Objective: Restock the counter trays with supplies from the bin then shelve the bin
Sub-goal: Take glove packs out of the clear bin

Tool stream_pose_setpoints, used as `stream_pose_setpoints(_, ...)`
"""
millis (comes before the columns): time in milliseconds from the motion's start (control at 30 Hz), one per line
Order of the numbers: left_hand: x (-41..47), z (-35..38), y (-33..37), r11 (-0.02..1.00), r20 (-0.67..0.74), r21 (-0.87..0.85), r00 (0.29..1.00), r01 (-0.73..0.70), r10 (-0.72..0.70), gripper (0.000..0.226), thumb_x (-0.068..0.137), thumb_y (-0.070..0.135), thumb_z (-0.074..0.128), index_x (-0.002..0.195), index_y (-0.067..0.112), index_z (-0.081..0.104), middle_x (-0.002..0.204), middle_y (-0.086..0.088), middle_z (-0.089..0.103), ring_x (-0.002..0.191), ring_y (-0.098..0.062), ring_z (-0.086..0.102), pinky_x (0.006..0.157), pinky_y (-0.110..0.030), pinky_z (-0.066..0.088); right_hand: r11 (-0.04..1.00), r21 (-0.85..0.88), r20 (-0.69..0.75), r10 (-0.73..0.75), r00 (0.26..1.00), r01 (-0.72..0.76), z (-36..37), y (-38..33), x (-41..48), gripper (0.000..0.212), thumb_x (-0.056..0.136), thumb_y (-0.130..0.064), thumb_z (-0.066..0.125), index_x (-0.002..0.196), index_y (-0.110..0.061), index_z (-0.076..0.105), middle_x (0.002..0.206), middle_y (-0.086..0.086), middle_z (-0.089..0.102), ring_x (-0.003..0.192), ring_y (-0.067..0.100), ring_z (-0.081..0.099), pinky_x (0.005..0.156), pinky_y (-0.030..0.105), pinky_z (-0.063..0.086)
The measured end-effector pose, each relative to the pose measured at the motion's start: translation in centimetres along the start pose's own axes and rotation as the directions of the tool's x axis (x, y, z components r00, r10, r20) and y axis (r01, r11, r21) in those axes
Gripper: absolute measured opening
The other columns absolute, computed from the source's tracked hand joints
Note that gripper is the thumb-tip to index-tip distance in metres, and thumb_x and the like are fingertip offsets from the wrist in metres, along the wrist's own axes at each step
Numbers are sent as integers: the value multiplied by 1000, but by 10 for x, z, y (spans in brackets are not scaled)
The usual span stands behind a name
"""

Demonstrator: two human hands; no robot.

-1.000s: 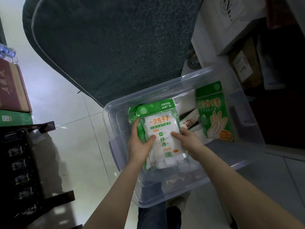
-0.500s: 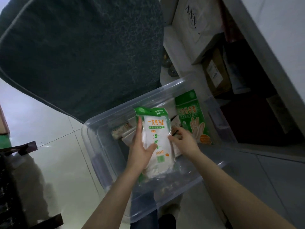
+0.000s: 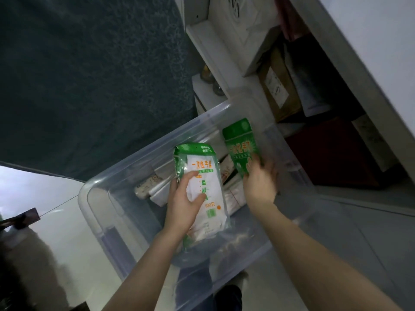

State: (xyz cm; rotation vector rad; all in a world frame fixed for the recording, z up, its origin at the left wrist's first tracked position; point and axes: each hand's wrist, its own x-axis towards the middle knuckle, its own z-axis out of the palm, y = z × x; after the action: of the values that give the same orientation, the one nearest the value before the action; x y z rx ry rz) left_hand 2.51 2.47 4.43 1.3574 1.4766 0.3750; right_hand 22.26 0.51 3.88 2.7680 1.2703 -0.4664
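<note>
Pale floor tiles and a dark green textured cover lie behind the item. Item: clear plastic bin, open-topped, on the floor below the person, just beside an open shelf unit stacked with cartons. Contents: one white glove packet, green-headed, upright with its long axis pointing away from the body, gripped at mid-length by the left hand, thumb across its face and fingers curled round its left edge. One green packet stands tilted against the far right wall, header uppermost. The right hand pinches its lower end (the fingers behind it are hidden). Several wrapped sticks lie flat on the bin bottom, to the left. Judged: the green packet lies directly ahead of the right hand, the nearer one, so lifting it along its long axis would clear the wall.
</note>
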Motion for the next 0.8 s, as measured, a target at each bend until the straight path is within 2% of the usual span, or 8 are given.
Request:
stream_pose_setpoints(133,0,-4,-3,1000,4,-15,1000,19,-19,59,74,15,76,118,47,51,115,6,51,96,7,53,67,-2,43,991,70,23,-113,993,111,1,4,11,62,81,-1,61,137,-19,40,127,18,49,118,37,43,96,47,39)
stream_pose_setpoints(267,-3,-5,-5,996,3,-71,999,51,-51,58,74,13,77,117,43,53,115,6,55,97,1,57,72,-11,49,958,215,186,-230,955,189,-3,7,17,84,81,15,42,142,-40,22,144,18,28,121,42,45,91,49,49)
stream_pose_setpoints(367,-9,-5,-1,993,1,-106,998,56,-56,58,74,12,78,114,46,53,109,16,58,94,4,59,66,-11,51,926,290,285,-325,901,242,-16,13,17,86,84,14,39,143,-46,21,129,20,51,111,37,56,90,45,52)
stream_pose_setpoints(467,-14,-8,4,988,3,-145,999,48,-48,58,75,10,78,116,43,53,108,24,60,96,10,59,73,-14,52,876,435,145,-296,944,208,-39,14,4,83,82,13,42,142,-43,31,120,14,59,105,30,60,87,38,52)
stream_pose_setpoints(600,-23,-14,13,977,18,-202,998,66,-64,58,76,7,77,112,46,54,108,17,64,95,-3,64,71,-19,57,716,643,-34,-330,943,274,-84,26,-24,83,78,9,51,138,-47,37,135,-11,54,125,8,51,102,34,47)
stream_pose_setpoints(700,-33,-18,25,984,25,-180,1000,3,1,55,77,8,75,116,41,55,115,14,62,104,-10,61,83,-27,54,612,748,1,-388,922,257,-117,39,-46,81,79,9,56,135,-48,40,139,-28,47,131,-4,42,107,30,41)
stream_pose_setpoints(767,-42,-21,36,989,31,-127,996,-74,79,52,79,11,74,119,37,55,125,14,58,115,-8,52,93,-26,44,544,816,67,-425,903,196,-130,44,-60,80,77,12,58,135,-42,45,138,-24,48,131,1,44,108,36,42)
stream_pose_setpoints(800,-48,-23,43,988,39,-116,994,-101,106,51,80,12,73,120,37,55,127,16,57,117,-5,49,92,-22,40,503,852,106,-439,892,146,-135,46,-68,79,76,15,58,134,-38,47,138,-18,50,130,6,47,107,40,44)
